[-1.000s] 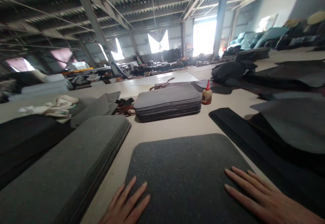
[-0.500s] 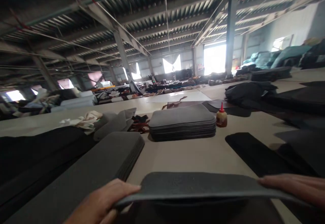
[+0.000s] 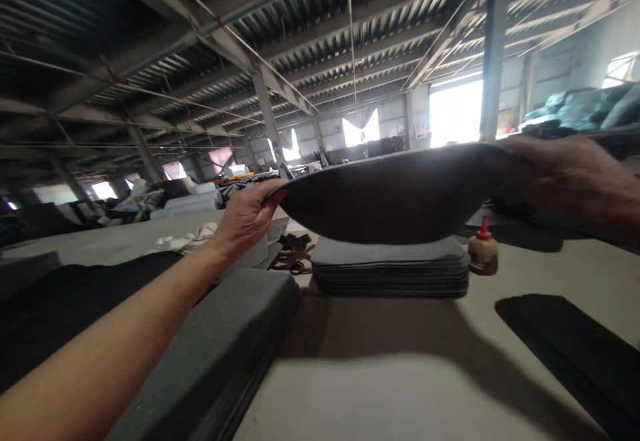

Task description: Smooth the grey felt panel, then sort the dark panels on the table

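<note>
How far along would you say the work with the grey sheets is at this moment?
Done: a stack of grey sheets sits mid-table beside the glue bottle. In hand: left hand and right hand hold one sagging sheet above that stack. Left: another pile lies at near left.

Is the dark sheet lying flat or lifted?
Lifted: the dark sheet sags between left hand and right hand, above the stack.

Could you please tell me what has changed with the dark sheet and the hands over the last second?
The dark sheet, flat on the table earlier, is now gripped at its ends by the left hand and right hand and lifted above the grey stack. The glue bottle has stayed put.
</note>
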`<state>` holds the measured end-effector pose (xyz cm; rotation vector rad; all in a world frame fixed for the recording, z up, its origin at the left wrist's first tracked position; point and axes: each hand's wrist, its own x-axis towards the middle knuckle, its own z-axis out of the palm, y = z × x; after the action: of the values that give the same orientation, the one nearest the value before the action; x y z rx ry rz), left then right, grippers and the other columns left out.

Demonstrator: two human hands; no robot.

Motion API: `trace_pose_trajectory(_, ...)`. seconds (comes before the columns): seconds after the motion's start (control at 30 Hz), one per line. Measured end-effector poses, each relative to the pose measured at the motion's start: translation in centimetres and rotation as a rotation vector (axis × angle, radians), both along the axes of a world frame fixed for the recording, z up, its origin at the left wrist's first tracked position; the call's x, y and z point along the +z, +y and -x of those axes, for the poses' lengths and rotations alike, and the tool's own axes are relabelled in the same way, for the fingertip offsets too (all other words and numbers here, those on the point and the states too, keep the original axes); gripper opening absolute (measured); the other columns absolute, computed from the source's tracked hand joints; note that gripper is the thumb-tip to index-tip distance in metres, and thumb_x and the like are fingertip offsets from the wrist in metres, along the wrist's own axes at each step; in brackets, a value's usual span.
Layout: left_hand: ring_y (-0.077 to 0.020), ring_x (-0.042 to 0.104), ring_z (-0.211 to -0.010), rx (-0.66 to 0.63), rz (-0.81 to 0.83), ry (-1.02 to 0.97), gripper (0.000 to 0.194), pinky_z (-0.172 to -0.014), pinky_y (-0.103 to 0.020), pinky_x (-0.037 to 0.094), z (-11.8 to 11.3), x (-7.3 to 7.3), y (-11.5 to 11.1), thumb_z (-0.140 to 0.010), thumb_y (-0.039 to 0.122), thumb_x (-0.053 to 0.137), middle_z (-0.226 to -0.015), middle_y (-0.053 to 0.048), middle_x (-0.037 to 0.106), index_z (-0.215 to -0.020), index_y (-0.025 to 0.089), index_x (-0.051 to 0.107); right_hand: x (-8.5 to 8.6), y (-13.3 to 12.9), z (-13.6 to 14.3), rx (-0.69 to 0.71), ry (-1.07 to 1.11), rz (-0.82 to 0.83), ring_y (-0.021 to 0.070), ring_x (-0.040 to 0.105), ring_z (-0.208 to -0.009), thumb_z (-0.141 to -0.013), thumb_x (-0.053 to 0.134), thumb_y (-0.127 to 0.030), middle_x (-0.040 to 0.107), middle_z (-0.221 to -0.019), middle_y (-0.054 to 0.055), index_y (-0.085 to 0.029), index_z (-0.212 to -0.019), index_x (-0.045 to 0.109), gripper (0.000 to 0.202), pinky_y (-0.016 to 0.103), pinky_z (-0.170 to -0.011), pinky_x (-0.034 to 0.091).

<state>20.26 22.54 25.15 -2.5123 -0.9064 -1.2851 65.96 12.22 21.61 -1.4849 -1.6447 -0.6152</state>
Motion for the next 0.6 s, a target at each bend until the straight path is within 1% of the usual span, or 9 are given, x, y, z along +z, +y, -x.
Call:
trace_pose_trajectory(0.07,-0.0226,0.060,-0.116,-0.054,-0.091,-0.044,0.038,-0.109,-0.037,0.043,-1.1,-0.3,2.8,-0.101,0.041,0.048,-0.125,-0.006,0.067,-0.127,0.018,0.064,-0.2,0.8,0.3,-0.072,-0.110,-0.129,0.0385,0.064,-0.108,-0.101,0.018,-0.070,0.067,-0.109,0.017,-0.020,-0.137,0.060,0.074,0.061,-0.095,0.049)
trace_pose_trajectory(0.13,-0.0211,0.054,-0.130,-0.076,-0.044,-0.020,0.037,-0.117,-0.038,0.036,-2.1,-2.8,6.0,-0.102,0.030,0.045,-0.137,-0.009,0.062,-0.132,0.016,0.061,-2.4,2.3,0.2,-0.046,-0.161,-0.148,0.0365,0.060,-0.117,-0.105,0.020,-0.052,0.061,-0.129,0.017,-0.020,-0.142,0.056,0.061,0.057,-0.100,0.049)
trace_pose_trajectory(0.23,-0.0220,0.056,-0.129,-0.052,0.111,0.102,0.030,-0.118,-0.045,0.038,-3.4,-9.3,10.3,-0.101,0.022,0.047,-0.135,-0.011,0.063,-0.124,0.017,0.066,-8.7,6.0,-0.7,-0.002,-0.193,0.018,0.0359,0.056,-0.124,-0.099,0.028,-0.023,0.056,-0.139,0.018,-0.015,-0.141,0.058,0.052,0.054,-0.105,0.046)
trace_pose_trajectory(0.3,-0.0246,0.060,-0.123,-0.036,0.213,0.167,0.024,-0.111,-0.052,0.046,-3.9,-13.9,12.3,-0.100,0.028,0.056,-0.128,-0.012,0.066,-0.118,0.017,0.067,-13.5,8.5,-1.5,0.048,-0.243,0.148,0.0307,0.058,-0.125,-0.090,0.033,-0.011,0.059,-0.138,0.013,-0.017,-0.134,0.064,0.054,0.048,-0.108,0.046)
trace_pose_trajectory(0.37,-0.0247,0.061,-0.121,-0.026,0.287,0.209,0.024,-0.109,-0.052,0.048,-3.8,-17.5,13.4,-0.099,0.032,0.059,-0.126,-0.012,0.066,-0.116,0.017,0.068,-17.4,10.2,-2.1,0.047,-0.268,0.268,0.0296,0.057,-0.127,-0.086,0.033,-0.008,0.060,-0.138,0.009,-0.020,-0.132,0.067,0.058,0.051,-0.110,0.045)
trace_pose_trajectory(0.4,-0.0252,0.060,-0.123,-0.022,0.312,0.218,0.025,-0.110,-0.053,0.047,-3.6,-18.7,13.7,-0.100,0.034,0.059,-0.128,-0.012,0.065,-0.117,0.017,0.067,-18.8,10.7,-2.2,0.039,-0.258,0.301,0.0293,0.056,-0.128,-0.084,0.033,-0.008,0.060,-0.138,0.009,-0.020,-0.133,0.066,0.060,0.051,-0.109,0.046)
trace_pose_trajectory(0.43,-0.0257,0.059,-0.125,-0.021,0.332,0.224,0.027,-0.112,-0.054,0.045,-3.4,-19.5,13.9,-0.100,0.034,0.059,-0.131,-0.012,0.064,-0.120,0.017,0.066,-19.8,11.0,-2.3,0.032,-0.253,0.323,0.0292,0.056,-0.129,-0.083,0.033,-0.008,0.058,-0.140,0.009,-0.019,-0.135,0.065,0.061,0.050,-0.109,0.047)
trace_pose_trajectory(0.5,-0.0269,0.055,-0.130,-0.024,0.360,0.229,0.031,-0.115,-0.056,0.041,-2.7,-20.3,14.1,-0.101,0.036,0.057,-0.136,-0.012,0.060,-0.125,0.018,0.063,-20.6,11.2,-2.4,0.030,-0.254,0.326,0.0291,0.054,-0.130,-0.080,0.035,-0.008,0.057,-0.142,0.010,-0.019,-0.137,0.063,0.065,0.048,-0.108,0.048)
trace_pose_trajectory(0.6,-0.0279,0.050,-0.135,-0.032,0.395,0.222,0.035,-0.118,-0.057,0.036,-1.9,-20.4,14.1,-0.102,0.038,0.055,-0.142,-0.013,0.056,-0.130,0.019,0.061,-20.4,11.1,-2.4,0.070,-0.297,0.318,0.0299,0.054,-0.130,-0.077,0.038,-0.009,0.057,-0.142,0.009,-0.019,-0.137,0.064,0.066,0.048,-0.109,0.047)
